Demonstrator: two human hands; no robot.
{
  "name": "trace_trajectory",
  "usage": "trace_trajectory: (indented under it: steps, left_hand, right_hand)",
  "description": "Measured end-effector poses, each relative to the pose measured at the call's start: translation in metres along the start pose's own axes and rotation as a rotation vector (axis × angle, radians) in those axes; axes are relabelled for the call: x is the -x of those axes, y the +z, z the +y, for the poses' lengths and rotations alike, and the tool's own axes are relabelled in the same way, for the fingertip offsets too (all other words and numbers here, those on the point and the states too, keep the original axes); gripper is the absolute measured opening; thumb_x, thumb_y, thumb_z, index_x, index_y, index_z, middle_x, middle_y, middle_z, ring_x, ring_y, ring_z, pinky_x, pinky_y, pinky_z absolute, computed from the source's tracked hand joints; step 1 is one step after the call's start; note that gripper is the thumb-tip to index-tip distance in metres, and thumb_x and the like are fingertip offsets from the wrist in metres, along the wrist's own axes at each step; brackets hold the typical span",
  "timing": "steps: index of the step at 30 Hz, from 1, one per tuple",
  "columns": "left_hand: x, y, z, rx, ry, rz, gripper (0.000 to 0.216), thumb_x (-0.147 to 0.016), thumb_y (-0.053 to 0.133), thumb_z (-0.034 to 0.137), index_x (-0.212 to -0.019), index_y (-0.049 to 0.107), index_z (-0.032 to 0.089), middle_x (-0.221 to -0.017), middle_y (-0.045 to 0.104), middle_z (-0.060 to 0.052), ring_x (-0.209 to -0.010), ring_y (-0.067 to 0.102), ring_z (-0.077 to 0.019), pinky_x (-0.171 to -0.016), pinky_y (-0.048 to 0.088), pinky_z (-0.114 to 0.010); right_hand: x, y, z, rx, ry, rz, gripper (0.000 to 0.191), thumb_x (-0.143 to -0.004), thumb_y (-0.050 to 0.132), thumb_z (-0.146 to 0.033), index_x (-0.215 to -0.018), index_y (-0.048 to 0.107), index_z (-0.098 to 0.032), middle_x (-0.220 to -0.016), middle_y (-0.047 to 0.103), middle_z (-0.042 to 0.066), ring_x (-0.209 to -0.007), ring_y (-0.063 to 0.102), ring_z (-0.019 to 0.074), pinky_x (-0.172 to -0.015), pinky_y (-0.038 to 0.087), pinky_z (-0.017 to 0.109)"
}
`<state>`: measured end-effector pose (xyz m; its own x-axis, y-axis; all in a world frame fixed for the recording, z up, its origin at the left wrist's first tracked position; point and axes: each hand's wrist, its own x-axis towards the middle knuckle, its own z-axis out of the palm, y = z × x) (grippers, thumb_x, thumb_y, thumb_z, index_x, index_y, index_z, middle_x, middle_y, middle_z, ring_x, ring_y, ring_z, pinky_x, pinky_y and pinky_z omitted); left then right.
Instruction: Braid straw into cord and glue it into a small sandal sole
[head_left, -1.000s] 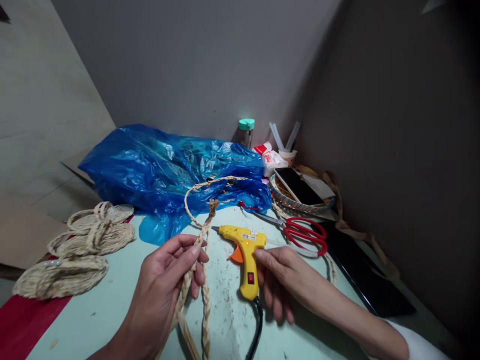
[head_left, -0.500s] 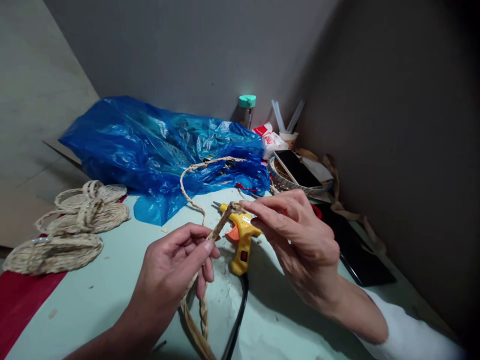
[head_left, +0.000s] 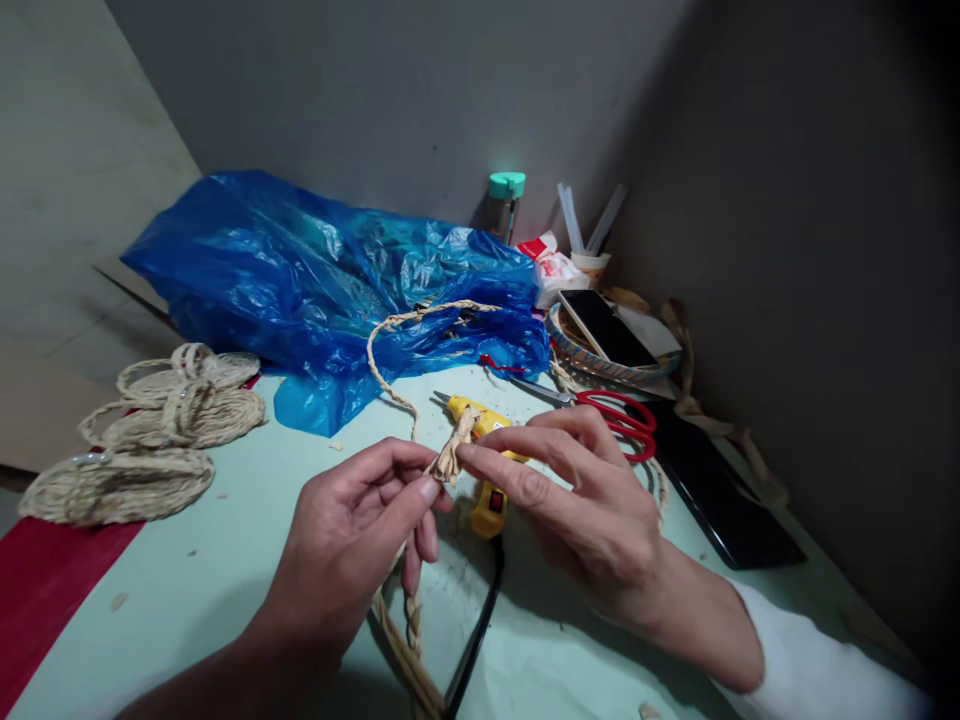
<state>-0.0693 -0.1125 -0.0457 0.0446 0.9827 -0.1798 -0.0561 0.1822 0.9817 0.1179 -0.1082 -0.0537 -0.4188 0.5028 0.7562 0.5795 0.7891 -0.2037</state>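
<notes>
My left hand (head_left: 345, 550) is closed, pinching a straw braid (head_left: 453, 450) between thumb and fingertips near its end. The end looks folded and spread into loose strips. My right hand (head_left: 589, 510) pinches the same end from the other side; its thumb is mostly hidden. Below my left hand hang more lengths of straw (head_left: 409, 655). Behind the braid a yellow glue gun (head_left: 489, 515) lies on the table, partly covered by the straw and my right hand. Red-handled scissors (head_left: 626, 425) lie just beyond my right hand.
A large blue plastic bag (head_left: 300, 265) lies at the back. Woven straw soles (head_left: 120, 487) rest at the left on red cloth. A basket (head_left: 559, 340) with a phone (head_left: 609, 328) stands at back right, near a dark flat object (head_left: 727, 500). A black cable (head_left: 480, 630) runs toward me.
My right hand has moved down and left along the braid's end, uncovering the scissors. The end, a narrow strip before, now looks bunched and spread. The view has shifted slightly.
</notes>
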Motion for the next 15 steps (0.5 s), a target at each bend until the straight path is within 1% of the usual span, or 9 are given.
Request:
trace_trajectory:
  steps: [2,5,8,12,14,15]
  left_hand:
    - [0.0003,-0.0015,-0.0005,-0.016,-0.020,-0.013,0.015,-0.074,0.072,0.032,-0.079,0.068,0.018,-0.057,0.065,-0.002,-0.039,0.051,-0.0104,-0.035,0.040,-0.018]
    - [0.0015,-0.0029,-0.0014,-0.011,-0.056,-0.009,0.020,-0.074,0.074,0.036,-0.082,0.070,0.018,-0.064,0.069,-0.005,-0.041,0.049,-0.0087,-0.036,0.037,-0.017]
    - [0.0028,-0.0018,-0.0013,0.013,-0.089,0.017,0.020,-0.071,0.076,0.036,-0.080,0.071,0.018,-0.065,0.068,-0.005,-0.041,0.048,-0.0072,-0.036,0.035,-0.015]
    - [0.0038,0.0024,0.0004,-0.013,-0.083,0.066,0.022,-0.066,0.079,0.036,-0.072,0.068,0.018,-0.049,0.054,0.003,-0.038,0.040,-0.0043,-0.035,0.028,-0.012]
    - [0.0038,0.0039,0.0009,-0.037,-0.074,0.092,0.024,-0.066,0.079,0.038,-0.071,0.067,0.018,-0.044,0.049,0.005,-0.037,0.038,-0.0040,-0.035,0.026,-0.011]
    - [0.0037,0.0042,0.0006,-0.046,-0.063,0.099,0.023,-0.067,0.079,0.038,-0.072,0.068,0.018,-0.044,0.048,0.006,-0.038,0.038,-0.0042,-0.035,0.026,-0.011]
  right_hand:
    - [0.0002,-0.0003,0.0005,0.003,-0.004,-0.010,0.027,-0.095,0.052,-0.009,-0.114,0.070,-0.010,-0.103,0.072,0.012,-0.089,0.054,0.0208,-0.080,0.051,0.036]
    - [0.0001,-0.0013,0.0006,0.017,-0.005,-0.026,0.027,-0.095,0.051,-0.009,-0.116,0.069,-0.010,-0.103,0.072,0.012,-0.090,0.054,0.0210,-0.081,0.051,0.035]
    - [0.0002,-0.0032,-0.0007,0.037,-0.031,-0.037,0.029,-0.097,0.048,-0.010,-0.117,0.068,-0.008,-0.105,0.073,0.012,-0.090,0.055,0.0209,-0.081,0.051,0.036]
    - [0.0011,-0.0051,-0.0030,0.114,-0.110,-0.086,0.032,-0.097,0.046,-0.011,-0.121,0.066,-0.005,-0.106,0.073,0.014,-0.090,0.057,0.0221,-0.078,0.050,0.037]
    - [0.0017,-0.0053,-0.0035,0.119,-0.108,-0.103,0.032,-0.097,0.047,-0.012,-0.122,0.066,-0.007,-0.106,0.073,0.012,-0.092,0.057,0.0222,-0.078,0.050,0.037]
    - [0.0018,-0.0055,-0.0036,0.093,-0.101,-0.098,0.032,-0.096,0.047,-0.012,-0.121,0.067,-0.008,-0.105,0.073,0.012,-0.091,0.057,0.0217,-0.079,0.050,0.037]
